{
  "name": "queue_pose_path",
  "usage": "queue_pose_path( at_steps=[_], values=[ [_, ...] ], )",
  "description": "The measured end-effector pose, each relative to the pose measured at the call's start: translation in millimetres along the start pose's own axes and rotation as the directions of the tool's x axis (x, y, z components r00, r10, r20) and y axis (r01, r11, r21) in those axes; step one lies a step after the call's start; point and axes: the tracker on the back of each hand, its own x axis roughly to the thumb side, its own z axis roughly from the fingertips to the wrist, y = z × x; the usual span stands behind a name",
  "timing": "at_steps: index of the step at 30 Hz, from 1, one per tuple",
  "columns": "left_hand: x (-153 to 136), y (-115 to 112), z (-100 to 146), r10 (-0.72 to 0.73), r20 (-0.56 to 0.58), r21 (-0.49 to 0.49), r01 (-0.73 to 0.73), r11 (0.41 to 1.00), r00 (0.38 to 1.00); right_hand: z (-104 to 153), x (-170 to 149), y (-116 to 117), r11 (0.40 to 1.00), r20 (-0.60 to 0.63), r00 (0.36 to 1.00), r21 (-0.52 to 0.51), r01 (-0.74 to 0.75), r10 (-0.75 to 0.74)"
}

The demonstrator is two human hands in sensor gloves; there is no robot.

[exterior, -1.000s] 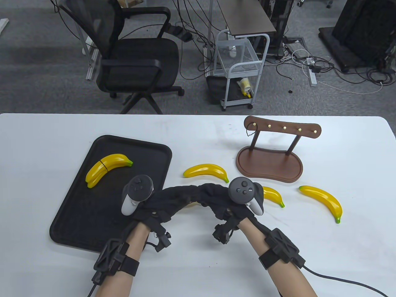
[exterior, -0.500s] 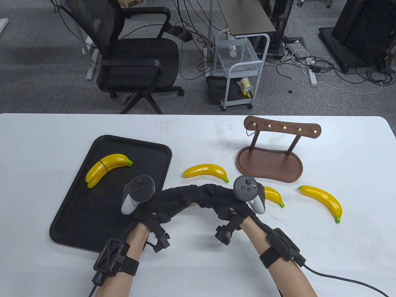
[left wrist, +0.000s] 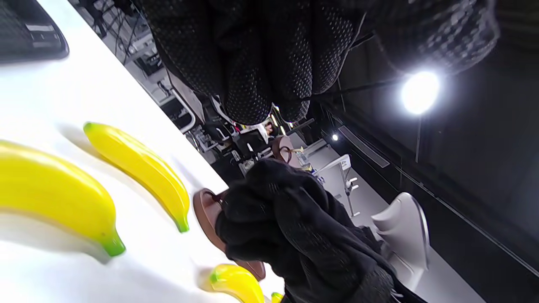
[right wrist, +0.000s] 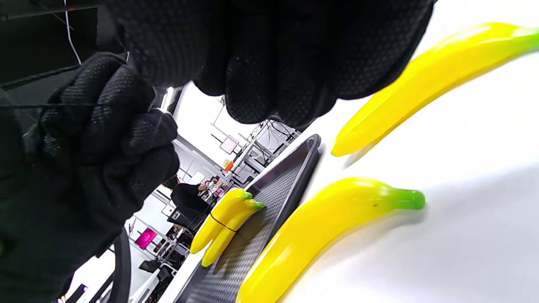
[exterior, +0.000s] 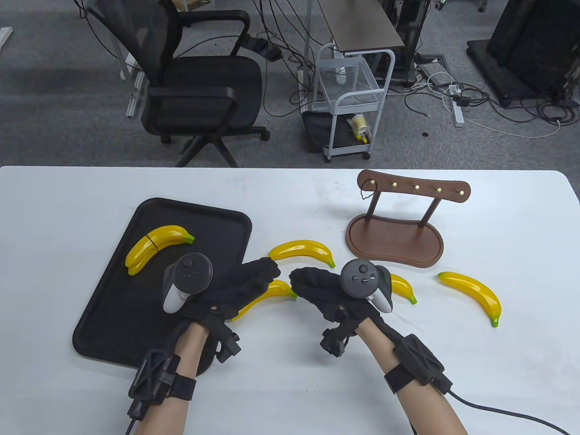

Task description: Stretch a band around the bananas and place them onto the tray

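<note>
Judging by the table, one banded pair [exterior: 156, 241] lies on the tray [exterior: 113, 326] — four loose bananas remain; left hand [exterior: 247, 283] and right hand [exterior: 317, 285] hover curled, contents unclear.

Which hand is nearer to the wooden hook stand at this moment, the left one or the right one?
The right hand. It is just in front of the wooden hook stand, toward the person, near its base. The left hand is farther off, beside the black tray.
</note>
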Motion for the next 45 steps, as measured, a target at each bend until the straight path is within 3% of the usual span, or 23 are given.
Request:
queue_pose_path(
  at_steps=[11, 18, 25, 29, 33, 45],
  values=[
    [-11.0, 14.9, 9.0, -0.198, -0.097, 0.098, 0.207, 0.973, 0.975, -12.1, 8.4, -3.1, 0.963, 0.028, 0.963, 0.032, -0.269, 0.268],
    [-15.4, 19.7, 12.5, -0.332, -0.156, 0.115, 0.351, 0.929, 0.93, -29.3, 12.9, 2.5, 0.936, 0.045, 0.937, 0.049, -0.348, 0.347],
    [-26.3, 24.8, 17.5, -0.357, -0.198, 0.135, 0.387, 0.912, 0.913, -52.3, 15.5, 26.7, 0.9, 0.092, 0.904, 0.096, -0.426, 0.418],
    [-34.5, 24.7, 19.2, -0.365, -0.222, 0.14, 0.4, 0.906, 0.904, -62.0, 11.6, 48.3, 0.899, 0.103, 0.908, 0.135, -0.417, 0.406],
    [-42.0, 23.8, 20.3, -0.363, -0.242, 0.131, 0.401, 0.906, 0.9, -69.9, 4.8, 69.6, 0.861, 0.12, 0.878, 0.172, -0.478, 0.463],
    [-42.8, 24.4, 21.5, -0.33, -0.249, 0.142, 0.371, 0.918, 0.911, -78.0, -0.4, 96.0, 0.788, 0.174, 0.825, 0.243, -0.566, 0.538]
  ],
)
